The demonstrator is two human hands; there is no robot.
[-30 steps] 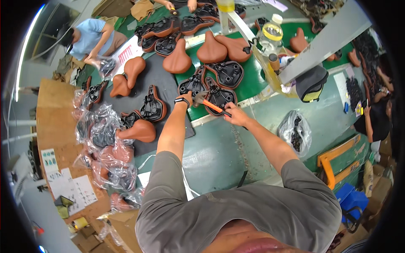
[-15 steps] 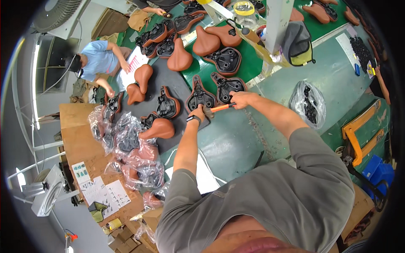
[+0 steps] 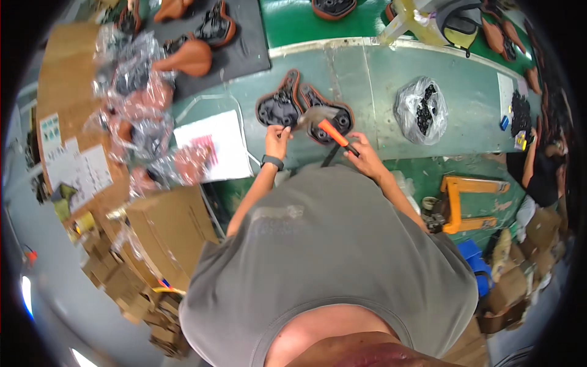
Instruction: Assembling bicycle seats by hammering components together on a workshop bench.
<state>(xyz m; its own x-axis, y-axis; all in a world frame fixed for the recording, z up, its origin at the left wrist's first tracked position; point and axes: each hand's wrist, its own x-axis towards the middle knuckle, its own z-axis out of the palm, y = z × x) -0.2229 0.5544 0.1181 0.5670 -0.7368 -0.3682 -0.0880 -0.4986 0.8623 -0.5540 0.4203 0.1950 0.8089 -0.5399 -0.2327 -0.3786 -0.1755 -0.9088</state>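
Observation:
Two brown-edged bicycle saddles lie upside down side by side on the green table, their black undersides up: the left saddle (image 3: 278, 105) and the right saddle (image 3: 340, 122). In my right hand (image 3: 365, 155) is a hammer (image 3: 333, 131) with an orange and black handle. Its motion-blurred head hangs over the right saddle, near the gap between the two. My left hand (image 3: 277, 142) is at the near edge of the left saddle, thumb and fingers pinched together. What sits between those fingers is too small to make out.
A clear plastic bag (image 3: 422, 110) of small black parts lies to the right. Left are a dark mat (image 3: 244, 52) with saddles, plastic-wrapped saddles (image 3: 143, 92), a white sheet (image 3: 223, 144) and a cardboard box (image 3: 171, 226). An orange metal frame (image 3: 455, 205) and another person's arm (image 3: 529, 162) are at right.
The view has shifted down and right. Both saddles have come nearer to me, off the dark mat. The hammer has turned and its head has left my left hand for above the right saddle.

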